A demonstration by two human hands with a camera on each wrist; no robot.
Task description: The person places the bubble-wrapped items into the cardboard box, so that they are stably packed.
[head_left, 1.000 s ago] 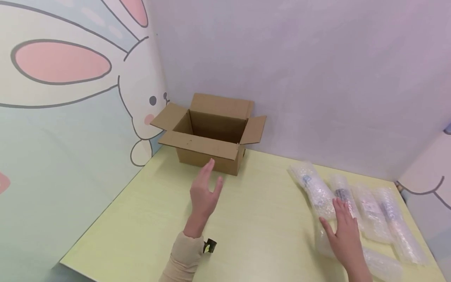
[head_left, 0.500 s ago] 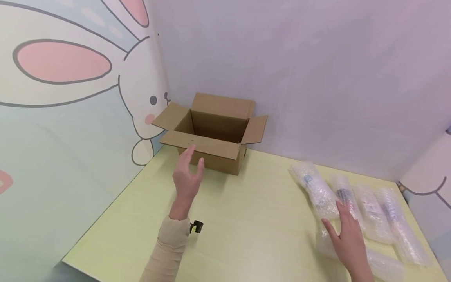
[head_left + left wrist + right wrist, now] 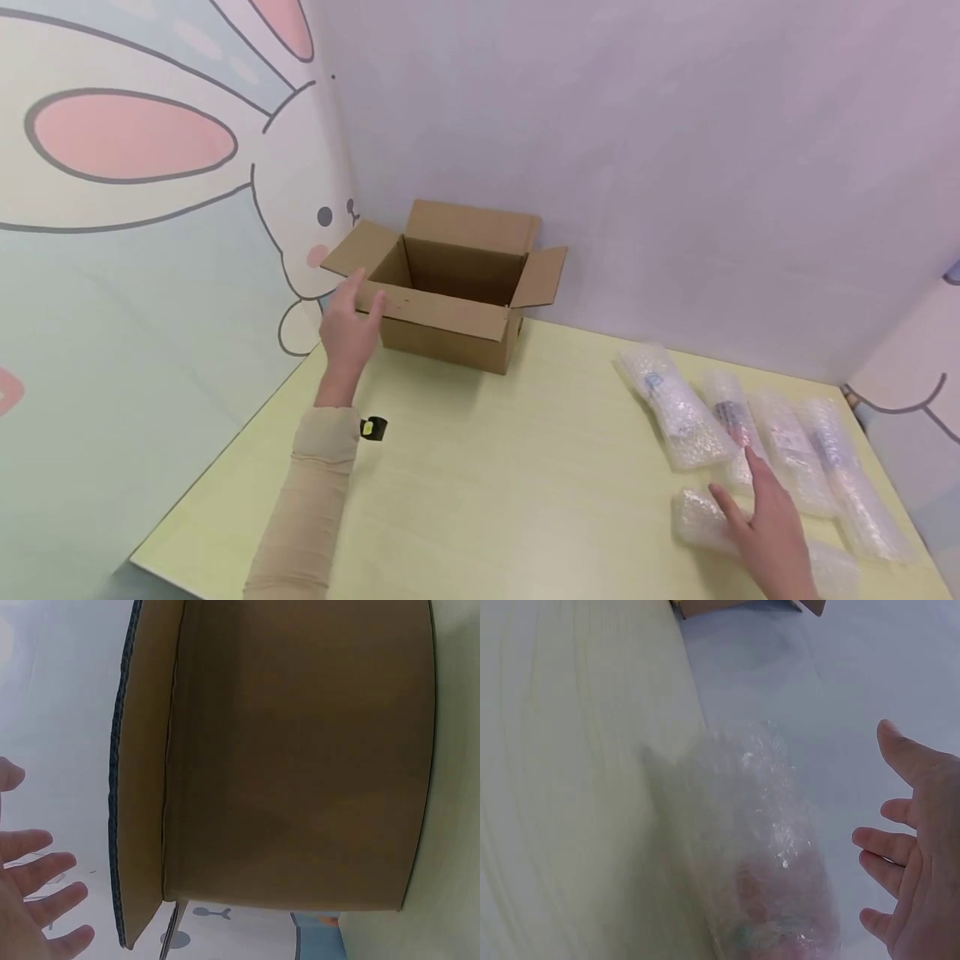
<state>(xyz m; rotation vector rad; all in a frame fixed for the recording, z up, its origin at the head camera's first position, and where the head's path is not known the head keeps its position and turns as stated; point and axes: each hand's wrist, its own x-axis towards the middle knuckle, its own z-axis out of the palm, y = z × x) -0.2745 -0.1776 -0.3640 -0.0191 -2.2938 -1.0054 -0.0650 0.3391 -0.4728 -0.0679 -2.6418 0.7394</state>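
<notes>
Head view: the left hand [image 3: 348,332], empty with fingers spread, is near the left end of the front flap of the open-topped cardboard box [image 3: 442,340]; the left wrist view shows a gap between them. The right hand [image 3: 772,533], fingers loose and holding nothing, hovers over a bubble-wrapped packet [image 3: 701,523] lying crosswise on the pale yellow table [image 3: 525,467], with four more bubble-wrapped packets [image 3: 678,412] lying just beyond

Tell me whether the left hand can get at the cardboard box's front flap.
Most likely yes: the left hand looks empty, its fingers spread, close to the left end of the front flap of the cardboard box, and nothing visible stands between them.
</notes>
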